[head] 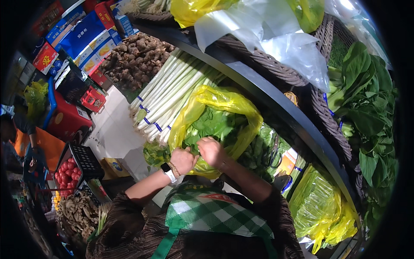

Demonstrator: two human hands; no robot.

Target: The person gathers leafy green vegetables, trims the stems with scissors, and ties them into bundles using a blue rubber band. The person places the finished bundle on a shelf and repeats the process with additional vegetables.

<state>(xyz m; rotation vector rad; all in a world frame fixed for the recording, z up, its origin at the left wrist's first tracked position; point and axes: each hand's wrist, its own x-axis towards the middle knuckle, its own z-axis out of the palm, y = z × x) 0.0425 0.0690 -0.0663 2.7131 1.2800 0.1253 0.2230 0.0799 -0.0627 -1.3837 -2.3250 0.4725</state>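
Observation:
An open yellow plastic bag point(254, 111) lies before me with its rim spread wide around leafy greens point(213, 121). My left hand point(183, 161), with a watch and a bracelet on its wrist, is at the bag's near left rim, its fingers curled in on some greens. Close beside it, my right hand point(211, 151) has its fingers bent down onto the greens at the near side of the bag. The fingertips of both are partly hidden. Bundled long white-stemmed scallions point(171, 97) lie just beyond the bag. Loose greens point(157, 153) stick out left of it.
Right of the bag, scissors point(275, 150) rest on wrapped greens. A dark shelf edge point(245, 76) curves past, with wicker baskets point(275, 63) above. A filled yellow bag point(315, 200) lies at right. Taro point(139, 58), boxes point(85, 35) and a tomato crate point(85, 162) stand left; a person point(30, 136) is beyond.

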